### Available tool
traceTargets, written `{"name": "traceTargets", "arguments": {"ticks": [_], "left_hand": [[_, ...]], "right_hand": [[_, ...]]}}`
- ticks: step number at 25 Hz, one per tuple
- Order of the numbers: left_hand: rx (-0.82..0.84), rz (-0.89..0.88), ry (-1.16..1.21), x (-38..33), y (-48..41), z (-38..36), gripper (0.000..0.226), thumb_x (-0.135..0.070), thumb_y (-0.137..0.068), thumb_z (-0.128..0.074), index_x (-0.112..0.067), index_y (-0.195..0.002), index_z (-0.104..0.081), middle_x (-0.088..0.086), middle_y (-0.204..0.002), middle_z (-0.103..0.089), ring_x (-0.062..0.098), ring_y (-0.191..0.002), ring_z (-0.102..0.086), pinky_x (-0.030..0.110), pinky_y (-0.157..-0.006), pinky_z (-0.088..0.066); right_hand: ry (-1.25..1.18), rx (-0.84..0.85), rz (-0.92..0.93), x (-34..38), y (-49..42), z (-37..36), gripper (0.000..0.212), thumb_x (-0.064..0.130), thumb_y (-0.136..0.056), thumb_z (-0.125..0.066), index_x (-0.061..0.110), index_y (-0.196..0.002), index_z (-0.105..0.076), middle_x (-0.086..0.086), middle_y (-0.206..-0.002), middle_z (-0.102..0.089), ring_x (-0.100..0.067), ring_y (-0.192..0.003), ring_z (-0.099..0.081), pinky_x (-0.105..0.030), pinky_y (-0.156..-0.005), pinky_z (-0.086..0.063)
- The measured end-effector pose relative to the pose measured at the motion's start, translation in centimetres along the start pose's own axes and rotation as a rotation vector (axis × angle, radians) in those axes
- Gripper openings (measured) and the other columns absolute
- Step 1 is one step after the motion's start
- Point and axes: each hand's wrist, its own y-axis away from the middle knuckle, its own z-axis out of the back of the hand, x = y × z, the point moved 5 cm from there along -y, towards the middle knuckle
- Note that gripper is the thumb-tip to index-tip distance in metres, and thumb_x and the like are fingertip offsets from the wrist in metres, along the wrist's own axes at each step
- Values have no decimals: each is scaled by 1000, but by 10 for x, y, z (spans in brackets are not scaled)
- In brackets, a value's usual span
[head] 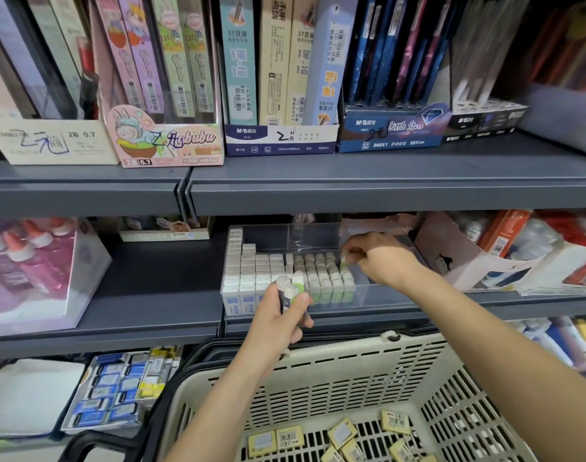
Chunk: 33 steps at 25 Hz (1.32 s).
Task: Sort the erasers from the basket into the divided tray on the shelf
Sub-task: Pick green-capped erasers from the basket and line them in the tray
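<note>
Pinching one green-sleeved eraser (344, 261) with the right hand (381, 258) at the right end of the divided tray (388, 290); gripping a bunch of erasers (290, 288) in the left hand (281, 316) by its front edge. Probably handling light, firm, slick-sleeved; best taking by long sides.

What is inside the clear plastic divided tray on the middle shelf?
The clear plastic divided tray holds upright rows of blue-sleeved erasers at left and green-sleeved erasers beside them. The right hand pinches one green-sleeved eraser at the row's end, hiding what lies beneath it.
</note>
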Motion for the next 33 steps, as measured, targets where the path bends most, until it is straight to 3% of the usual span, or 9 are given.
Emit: {"name": "traceTargets", "arguments": {"ticks": [6,9,12,15,20,23,28,30,33], "left_hand": [[12,6,-3,-3,2,-3,9,-20,-94,-54,-13,-96,-49,2,-80,-62,4,-60,-58,18,-45,-34],[22,-4,1,-5,3,-4,9,-18,-94,-54,-11,-97,-50,0,-82,-65,6,-60,-58,18,-44,-34],[24,-8,15,-6,3,-5,6,-14,-94,-53,-10,-98,-50,0,-83,-66,8,-57,-57,17,-42,-32],[41,-11,8,-7,3,-7,8,-12,-93,-54,-13,-100,-51,2,-83,-66,9,-56,-57,16,-41,-33],[35,-27,53,-7,4,-6,12,-16,-93,-56,-17,-105,-53,-2,-86,-65,10,-62,-61,19,-42,-34],[29,-41,49,-5,3,-4,9,-19,-94,-55,-19,-103,-54,-3,-85,-67,8,-52,-51,19,-42,-32],[48,-57,26,-1,-1,-3,2,-20,-93,-56,-21,-95,-55,-3,-71,-47,8,-50,-39,19,-42,-29],[44,-52,33,0,-1,-3,2,-20,-93,-56,-22,-94,-56,-6,-69,-46,8,-51,-38,19,-43,-29],[48,-48,50,1,-1,-2,3,-19,-93,-56,-22,-93,-56,-7,-67,-47,8,-51,-38,19,-42,-29]], "right_hand": [[154,137,27,2,-13,-19,27,16,-94,-39,17,-102,-65,-7,-118,-62,-30,-104,-55,-39,-90,-48],[131,36,27,6,-2,-9,26,22,-95,-42,21,-110,-64,-6,-121,-60,-30,-105,-56,-40,-89,-49],[-141,-107,136,29,20,4,22,30,-92,-53,27,-107,-68,7,-107,-67,-9,-93,-62,-26,-83,-49],[-417,13,205,59,43,-1,17,37,-83,-66,29,-97,-71,23,-76,-63,12,-67,-54,-6,-65,-38],[-596,58,152,62,49,0,5,22,-84,-68,24,-87,-68,13,-73,-64,1,-65,-59,-22,-71,-52],[-692,22,53,38,42,17,12,15,-83,-68,27,-81,-66,7,-76,-69,-7,-71,-65,-27,-78,-55],[-361,-294,-34,-2,16,45,8,20,-85,-66,27,-89,-65,5,-91,-65,-16,-85,-57,-27,-85,-46],[-156,-280,-24,-4,6,39,9,25,-88,-62,27,-96,-65,3,-100,-66,-20,-89,-57,-30,-83,-46],[-100,-234,-25,-6,0,28,12,27,-89,-59,31,-100,-63,6,-101,-65,-17,-84,-53,-27,-80,-44]]}}
